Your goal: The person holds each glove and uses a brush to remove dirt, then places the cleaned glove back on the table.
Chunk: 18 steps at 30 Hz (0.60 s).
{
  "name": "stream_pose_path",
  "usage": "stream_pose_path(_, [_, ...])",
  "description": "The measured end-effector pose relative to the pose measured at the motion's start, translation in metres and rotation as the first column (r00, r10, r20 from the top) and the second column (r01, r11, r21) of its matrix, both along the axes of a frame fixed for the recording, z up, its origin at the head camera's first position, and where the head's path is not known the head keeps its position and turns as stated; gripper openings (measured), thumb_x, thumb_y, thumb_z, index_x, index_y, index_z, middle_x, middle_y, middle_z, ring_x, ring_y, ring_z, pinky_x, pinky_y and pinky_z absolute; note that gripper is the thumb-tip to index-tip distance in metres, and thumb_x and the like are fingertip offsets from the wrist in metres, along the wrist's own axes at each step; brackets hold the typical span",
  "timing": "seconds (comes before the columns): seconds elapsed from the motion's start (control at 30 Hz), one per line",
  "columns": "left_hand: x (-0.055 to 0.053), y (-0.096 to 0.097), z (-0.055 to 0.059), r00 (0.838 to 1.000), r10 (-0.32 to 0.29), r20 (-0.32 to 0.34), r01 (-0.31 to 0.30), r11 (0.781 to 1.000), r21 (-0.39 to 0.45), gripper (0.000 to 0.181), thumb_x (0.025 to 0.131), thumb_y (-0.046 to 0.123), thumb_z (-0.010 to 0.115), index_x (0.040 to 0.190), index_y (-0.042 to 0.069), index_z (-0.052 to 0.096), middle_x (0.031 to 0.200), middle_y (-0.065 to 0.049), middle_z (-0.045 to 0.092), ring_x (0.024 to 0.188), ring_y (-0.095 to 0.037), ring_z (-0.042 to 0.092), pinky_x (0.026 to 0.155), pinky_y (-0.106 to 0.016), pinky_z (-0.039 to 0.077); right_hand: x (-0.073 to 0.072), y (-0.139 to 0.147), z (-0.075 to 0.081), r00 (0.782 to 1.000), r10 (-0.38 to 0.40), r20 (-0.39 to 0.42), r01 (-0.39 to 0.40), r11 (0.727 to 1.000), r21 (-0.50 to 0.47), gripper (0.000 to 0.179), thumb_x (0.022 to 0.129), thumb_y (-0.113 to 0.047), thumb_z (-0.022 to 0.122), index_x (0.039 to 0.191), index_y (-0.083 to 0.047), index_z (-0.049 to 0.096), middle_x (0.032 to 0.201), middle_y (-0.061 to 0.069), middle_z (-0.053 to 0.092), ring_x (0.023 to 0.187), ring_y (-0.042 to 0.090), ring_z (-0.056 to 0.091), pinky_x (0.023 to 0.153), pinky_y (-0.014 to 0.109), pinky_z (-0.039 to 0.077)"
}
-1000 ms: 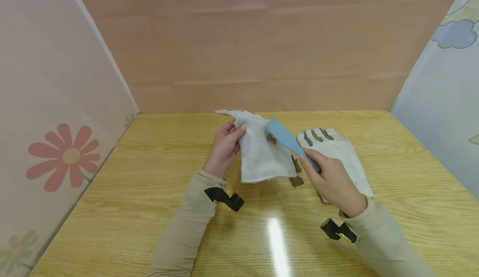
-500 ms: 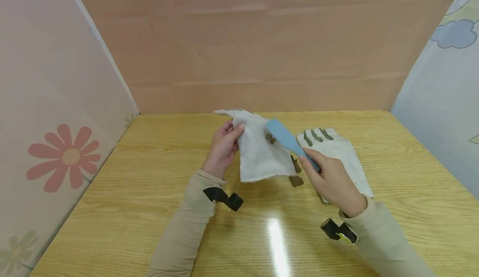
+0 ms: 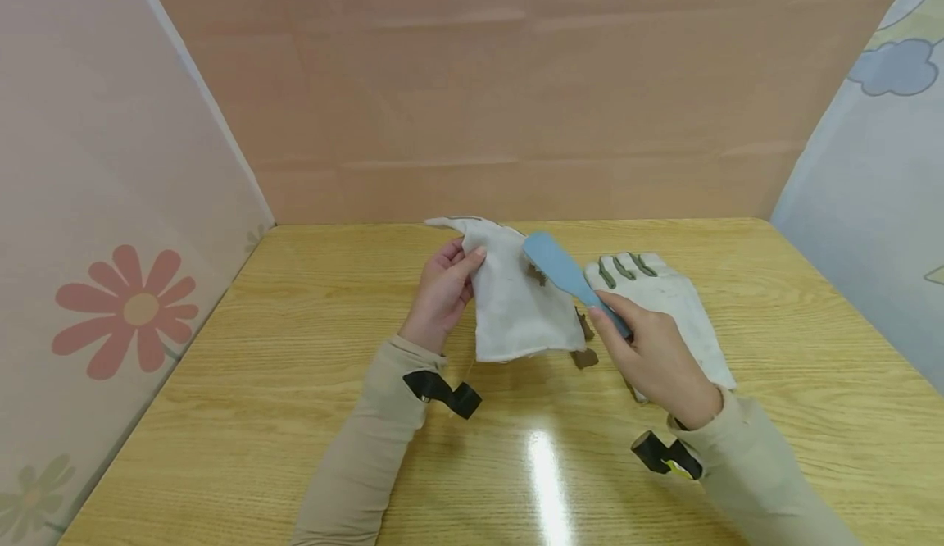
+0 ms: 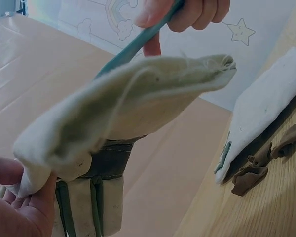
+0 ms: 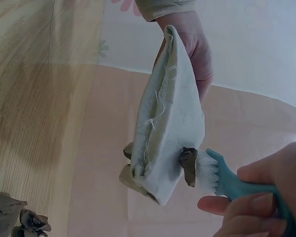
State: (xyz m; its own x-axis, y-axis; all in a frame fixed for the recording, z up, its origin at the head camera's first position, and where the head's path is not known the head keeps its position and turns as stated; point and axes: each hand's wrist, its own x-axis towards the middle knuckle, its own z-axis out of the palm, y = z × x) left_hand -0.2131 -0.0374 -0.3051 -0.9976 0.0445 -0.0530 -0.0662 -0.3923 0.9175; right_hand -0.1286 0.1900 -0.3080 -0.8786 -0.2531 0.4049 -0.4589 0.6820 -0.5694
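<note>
My left hand point(image 3: 442, 288) pinches the edge of a white work glove point(image 3: 519, 316), thumb on its face, and holds it above the table. In the left wrist view the glove's frayed cuff point(image 4: 222, 66) points toward the camera, with green-trimmed fingers below. My right hand point(image 3: 656, 357) grips the handle of a blue scrub brush point(image 3: 556, 266). White bristles point(image 5: 206, 173) meet a brown clay-like lump point(image 5: 189, 165) stuck on the glove, as the right wrist view shows. From the head view, the brush partly covers that lump.
A second white glove point(image 3: 682, 304) with green trim lies flat on the wooden table point(image 3: 295, 349), partly behind my right hand. Several brown lumps point(image 4: 251, 177) lie beside it. A flower-printed wall point(image 3: 111, 161) stands at the left, a pinkish-brown one point(image 3: 501, 87) at the back.
The held glove shifts slightly left, then back right, against the brush. More of the lump showed half a second ago. My right hand and the brush stay nearly in place.
</note>
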Motion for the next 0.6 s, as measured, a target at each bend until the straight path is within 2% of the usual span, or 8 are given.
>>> stream_pose_path(0.27, [-0.0015, -0.0042, 0.0022, 1.0, 0.021, -0.008, -0.02, 0.999, 0.042, 0.026, 0.094, 0.003, 0.05, 0.119, -0.002, 0.05, 0.088, 0.006, 0.06, 0.075, -0.003, 0.062, 0.066, -0.017, 0.051, 0.0001, 0.0014, 0.0003, 1.0, 0.0, 0.014, 0.0, 1.0, 0.012, 0.029, 0.098, -0.016, 0.048, 0.12, -0.001, 0.058, 0.051, -0.005, 0.035, 0.039, -0.001, 0.023, 0.038, 0.021, 0.028])
stream_pose_path(0.6, [-0.0001, -0.0035, 0.0027, 1.0, 0.009, 0.001, -0.009, 1.0, 0.013, 0.025, 0.095, 0.004, 0.05, 0.119, -0.001, 0.05, 0.088, 0.006, 0.06, 0.076, -0.003, 0.062, 0.066, -0.018, 0.052, -0.0005, 0.0004, 0.0005, 0.999, -0.023, -0.034, 0.022, 1.0, -0.016, 0.03, 0.097, -0.014, 0.049, 0.121, 0.001, 0.058, 0.052, -0.004, 0.036, 0.04, -0.001, 0.024, 0.039, 0.021, 0.028])
